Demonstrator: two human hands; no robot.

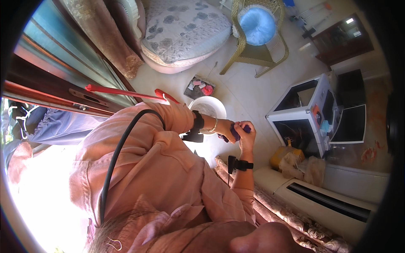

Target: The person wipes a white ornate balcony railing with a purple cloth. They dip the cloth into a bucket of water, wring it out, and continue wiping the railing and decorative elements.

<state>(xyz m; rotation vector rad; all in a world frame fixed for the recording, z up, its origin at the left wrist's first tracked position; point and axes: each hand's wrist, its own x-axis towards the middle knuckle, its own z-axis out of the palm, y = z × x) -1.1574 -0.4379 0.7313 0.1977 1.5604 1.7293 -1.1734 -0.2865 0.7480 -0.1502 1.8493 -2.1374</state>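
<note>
A dark purple cloth is bunched between my two hands. My left hand grips its near end; a pale bangle and a black strap with a device sit on that forearm. My right hand is closed around the other end, fingers curled over it. Another black strap with a small device circles my right wrist. Partly behind my left forearm stands a white bucket with greyish contents. The cloth is held to the right of its rim in the picture, not inside it.
Beyond the bucket lies a dustpan with litter. A red-handled tool leans by the glass door. A covered upholstered seat, a wicker chair, a white cabinet with dark panels and an air conditioner stand around.
</note>
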